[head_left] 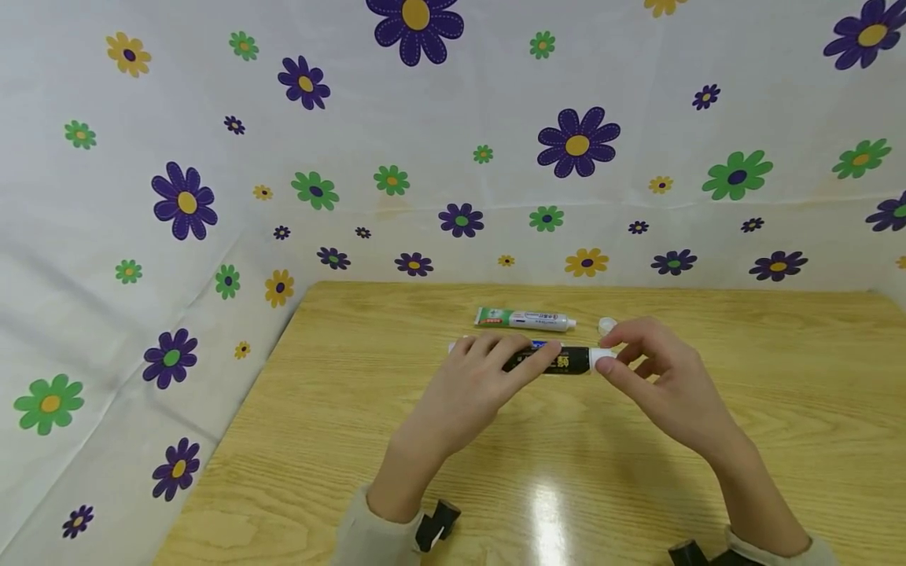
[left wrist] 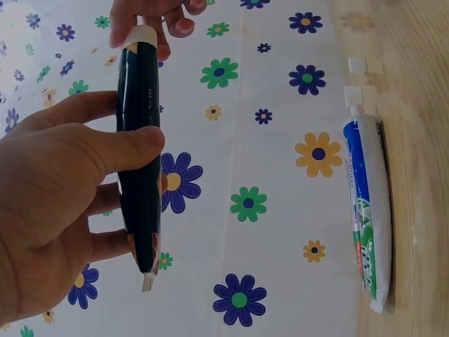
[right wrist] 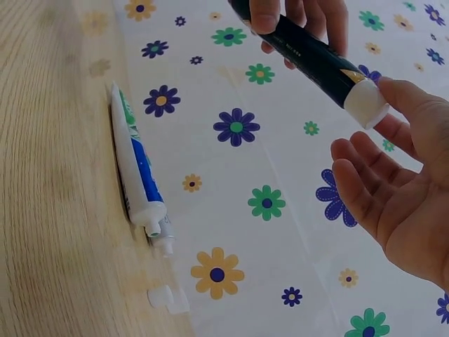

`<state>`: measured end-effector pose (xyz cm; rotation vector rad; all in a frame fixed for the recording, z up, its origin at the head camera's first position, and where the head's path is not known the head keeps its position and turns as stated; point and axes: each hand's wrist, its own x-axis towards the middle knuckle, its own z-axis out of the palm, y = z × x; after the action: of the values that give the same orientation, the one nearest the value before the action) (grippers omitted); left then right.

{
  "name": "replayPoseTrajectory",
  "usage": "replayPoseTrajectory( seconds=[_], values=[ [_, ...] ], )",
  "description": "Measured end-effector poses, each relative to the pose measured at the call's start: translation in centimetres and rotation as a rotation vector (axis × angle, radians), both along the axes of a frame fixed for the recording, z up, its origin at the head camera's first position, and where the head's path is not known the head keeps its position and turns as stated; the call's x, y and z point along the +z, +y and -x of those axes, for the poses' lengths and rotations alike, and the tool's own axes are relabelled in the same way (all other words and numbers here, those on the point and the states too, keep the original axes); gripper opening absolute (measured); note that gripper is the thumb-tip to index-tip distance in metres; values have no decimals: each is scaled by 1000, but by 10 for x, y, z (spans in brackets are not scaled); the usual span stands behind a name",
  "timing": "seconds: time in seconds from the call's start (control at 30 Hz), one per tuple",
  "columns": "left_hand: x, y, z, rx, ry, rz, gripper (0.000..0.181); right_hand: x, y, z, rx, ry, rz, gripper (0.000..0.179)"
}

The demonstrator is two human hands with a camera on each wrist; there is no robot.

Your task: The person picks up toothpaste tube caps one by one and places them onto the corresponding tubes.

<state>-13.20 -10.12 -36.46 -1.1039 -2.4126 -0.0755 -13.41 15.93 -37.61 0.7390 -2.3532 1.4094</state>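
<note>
My left hand (head_left: 474, 387) grips a black toothpaste tube (left wrist: 140, 105) around its middle, thumb on the near face. The tube is held above the table, its crimped end away from my right hand. At its other end is a white cap (right wrist: 366, 105), which my right hand (head_left: 661, 385) pinches between thumb and index finger, the other fingers bent loosely below. Behind the black tube lies a blue, white and green toothpaste tube (right wrist: 144, 168), mostly hidden in the head view. Farther back, a green and white toothpaste tube (head_left: 531, 319) shows its bare nozzle.
Two small white caps, a nearer one (right wrist: 160, 296) and another (right wrist: 180, 300), stand on the wooden table (head_left: 318, 440) past the nozzle ends of the lying tubes. A white cloth with printed flowers (head_left: 460, 141) hangs behind the table and along its left side.
</note>
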Motion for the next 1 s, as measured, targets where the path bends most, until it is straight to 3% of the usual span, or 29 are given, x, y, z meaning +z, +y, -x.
replayPoseTrajectory(
  seconds=[0.3,0.83,1.0],
  values=[
    [1,-5,1,12,-23,-14,60,1,1,-1,59,-19,-25,46],
    [4,-6,1,4,35,-10,53,0,0,0,49,-39,-73,32],
    [5,-5,1,3,40,-9,51,0,-1,0,36,-58,-57,38]
  ],
)
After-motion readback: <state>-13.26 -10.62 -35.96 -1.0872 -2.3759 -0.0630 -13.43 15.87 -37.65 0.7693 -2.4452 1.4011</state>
